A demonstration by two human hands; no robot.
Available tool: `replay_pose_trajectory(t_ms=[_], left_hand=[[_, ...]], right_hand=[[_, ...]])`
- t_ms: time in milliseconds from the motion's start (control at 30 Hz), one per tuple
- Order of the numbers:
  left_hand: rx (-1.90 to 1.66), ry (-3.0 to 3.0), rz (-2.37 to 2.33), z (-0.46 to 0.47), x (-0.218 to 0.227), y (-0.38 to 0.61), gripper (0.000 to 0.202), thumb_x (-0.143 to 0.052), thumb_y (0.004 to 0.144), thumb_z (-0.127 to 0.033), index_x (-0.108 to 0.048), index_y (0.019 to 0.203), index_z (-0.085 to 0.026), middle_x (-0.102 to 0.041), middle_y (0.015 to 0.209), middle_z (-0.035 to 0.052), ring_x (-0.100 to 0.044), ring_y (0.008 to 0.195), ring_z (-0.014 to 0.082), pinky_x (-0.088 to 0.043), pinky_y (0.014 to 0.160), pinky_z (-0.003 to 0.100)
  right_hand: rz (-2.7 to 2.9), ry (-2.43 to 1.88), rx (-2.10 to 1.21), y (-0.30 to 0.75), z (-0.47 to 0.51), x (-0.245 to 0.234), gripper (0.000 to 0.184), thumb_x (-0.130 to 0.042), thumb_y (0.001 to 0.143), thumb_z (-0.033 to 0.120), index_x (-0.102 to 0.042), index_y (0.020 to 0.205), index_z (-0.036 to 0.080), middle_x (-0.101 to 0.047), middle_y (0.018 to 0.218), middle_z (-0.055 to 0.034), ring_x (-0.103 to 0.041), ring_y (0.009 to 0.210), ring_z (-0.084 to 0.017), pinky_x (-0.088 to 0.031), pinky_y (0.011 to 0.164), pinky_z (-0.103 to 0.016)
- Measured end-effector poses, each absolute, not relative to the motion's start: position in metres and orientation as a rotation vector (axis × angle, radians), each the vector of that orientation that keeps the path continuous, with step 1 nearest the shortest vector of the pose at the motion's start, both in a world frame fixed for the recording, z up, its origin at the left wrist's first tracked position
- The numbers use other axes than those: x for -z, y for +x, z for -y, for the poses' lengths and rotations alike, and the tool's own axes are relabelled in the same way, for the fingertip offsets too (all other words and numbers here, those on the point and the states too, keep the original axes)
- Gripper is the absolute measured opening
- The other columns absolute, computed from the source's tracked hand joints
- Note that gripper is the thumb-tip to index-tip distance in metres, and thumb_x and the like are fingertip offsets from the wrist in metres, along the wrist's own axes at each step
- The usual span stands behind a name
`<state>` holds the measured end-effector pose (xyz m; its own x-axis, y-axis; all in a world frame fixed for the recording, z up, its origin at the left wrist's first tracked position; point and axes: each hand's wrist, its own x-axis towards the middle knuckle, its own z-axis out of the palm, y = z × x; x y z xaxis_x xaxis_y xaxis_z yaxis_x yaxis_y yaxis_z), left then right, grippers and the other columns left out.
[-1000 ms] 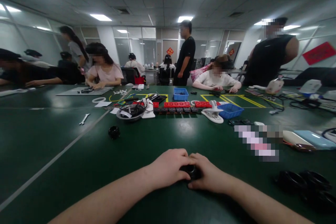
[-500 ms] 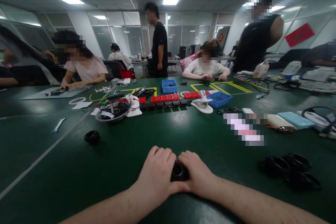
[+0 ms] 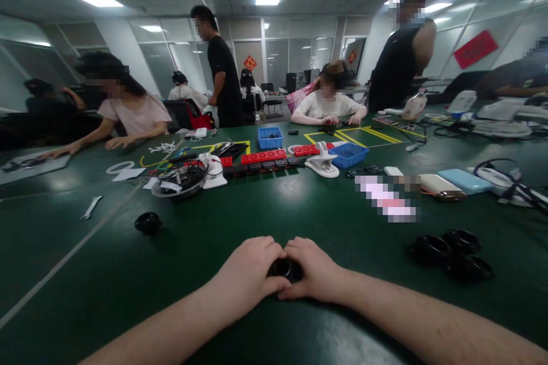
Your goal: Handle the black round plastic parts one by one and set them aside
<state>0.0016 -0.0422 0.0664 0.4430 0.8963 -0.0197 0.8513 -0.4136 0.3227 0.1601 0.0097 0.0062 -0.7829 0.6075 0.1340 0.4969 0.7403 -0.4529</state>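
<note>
Between my two hands is a black, round, hollow part, low over the green table; my fingers hide most of it. My left hand curls round its left side, with the thumb across the near edge. From the right, my right hand closes on the same part, thumb below it. The two hands nearly touch at the fingertips. A similar black ring-shaped part lies alone to the left. Several more black ring-shaped parts sit in a group at the right.
A wrench lies at the left. Farther back are a bowl of cables, a red-and-black strip, a white clip stand and blue bins. Phones and a light-blue pad are at the right. Other people work around the table.
Both hands stay round the black part; their thumbs have shifted and my left thumb now lies nearer its front. The view has turned slightly. A person across the left reaches farther left.
</note>
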Motion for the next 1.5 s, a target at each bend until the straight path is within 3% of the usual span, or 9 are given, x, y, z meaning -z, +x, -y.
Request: replay_pose_trajectory(t_ms=[200,300,400,600,800,1000,1133,1267,1500], left_hand=[[-0.339,2.514,-1.668,0.048,-0.062,0.006,0.037,-0.068,0.067,-0.045,-0.057,0.085,-0.013,-0.057,0.088,0.0065,-0.052,0.084,0.0242,-0.042,0.078,0.040],[-0.430,2.531,-1.339,0.047,-0.076,-0.006,0.043,-0.065,0.073,-0.034,-0.051,0.112,-0.021,-0.051,0.116,0.0055,-0.044,0.106,0.0232,-0.034,0.093,0.039],[-0.338,2.522,-1.031,0.045,-0.088,-0.016,0.037,-0.055,0.080,-0.016,-0.052,0.115,-0.030,-0.049,0.123,-0.0001,-0.042,0.113,0.0192,-0.032,0.096,0.034],[-0.251,2.517,-0.954,0.040,-0.084,-0.016,0.040,-0.050,0.081,-0.005,-0.057,0.109,-0.032,-0.055,0.115,-0.0006,-0.049,0.103,0.0162,-0.038,0.089,0.029],[-0.217,2.528,-1.508,0.044,-0.069,0.004,0.025,-0.067,0.072,-0.031,-0.061,0.092,-0.018,-0.058,0.084,0.0036,-0.052,0.082,0.0218,-0.042,0.074,0.035],[-0.383,2.656,-1.645,0.044,-0.055,0.007,0.049,-0.063,0.064,-0.058,-0.058,0.084,-0.014,-0.057,0.082,0.0059,-0.051,0.080,0.0248,-0.037,0.082,0.044],[-0.425,2.598,-1.281,0.042,-0.067,-0.010,0.039,-0.063,0.074,-0.036,-0.053,0.109,-0.023,-0.053,0.111,0.0048,-0.046,0.103,0.0231,-0.033,0.093,0.039],[-0.282,2.497,-0.982,0.039,-0.078,-0.021,0.041,-0.052,0.081,-0.009,-0.051,0.116,-0.031,-0.052,0.118,-0.0005,-0.045,0.108,0.0161,-0.034,0.093,0.030],[-0.289,2.463,-1.419,0.043,-0.066,-0.003,0.026,-0.067,0.072,-0.026,-0.059,0.097,-0.020,-0.056,0.090,0.0019,-0.052,0.086,0.0194,-0.043,0.076,0.032]], right_hand=[[2.651,-0.960,-0.470,0.158,-0.003,-0.005,0.054,-0.069,0.050,0.057,-0.056,0.081,0.015,-0.056,0.078,-0.0047,-0.048,0.072,-0.019,-0.035,0.064,-0.031],[2.667,-0.871,-0.572,0.165,-0.006,-0.012,0.075,-0.069,0.047,0.061,-0.053,0.105,0.015,-0.056,0.094,-0.0079,-0.050,0.083,-0.022,-0.037,0.072,-0.034],[2.751,-0.698,-0.731,0.173,-0.014,-0.021,0.073,-0.071,0.055,0.051,-0.047,0.117,0.019,-0.055,0.101,-0.0063,-0.049,0.089,-0.021,-0.036,0.076,-0.034],[2.780,-0.674,-0.818,0.174,-0.023,-0.021,0.036,-0.071,0.061,0.041,-0.060,0.087,0.019,-0.057,0.081,-0.0001,-0.050,0.078,-0.016,-0.035,0.071,-0.029],[2.632,-0.943,-0.600,0.162,-0.004,-0.008,0.037,-0.070,0.057,0.040,-0.055,0.080,0.016,-0.057,0.076,-0.0006,-0.050,0.071,-0.016,-0.034,0.064,-0.027],[2.666,-0.986,-0.395,0.157,0.001,-0.005,0.051,-0.066,0.056,0.053,-0.053,0.087,0.015,-0.058,0.082,-0.0056,-0.050,0.074,-0.021,-0.034,0.067,-0.033],[2.688,-0.811,-0.621,0.166,-0.007,-0.013,0.065,-0.066,0.057,0.057,-0.050,0.107,0.018,-0.056,0.097,-0.0070,-0.049,0.085,-0.022,-0.035,0.073,-0.035],[2.767,-0.678,-0.781,0.172,-0.015,-0.021,0.042,-0.069,0.065,0.036,-0.056,0.101,0.020,-0.057,0.091,-0.0031,-0.049,0.085,-0.019,-0.034,0.076,-0.032],[2.640,-0.927,-0.702,0.163,-0.009,-0.012,0.040,-0.070,0.059,0.045,-0.056,0.084,0.017,-0.058,0.077,-0.0010,-0.050,0.071,-0.016,-0.034,0.064,-0.027]])
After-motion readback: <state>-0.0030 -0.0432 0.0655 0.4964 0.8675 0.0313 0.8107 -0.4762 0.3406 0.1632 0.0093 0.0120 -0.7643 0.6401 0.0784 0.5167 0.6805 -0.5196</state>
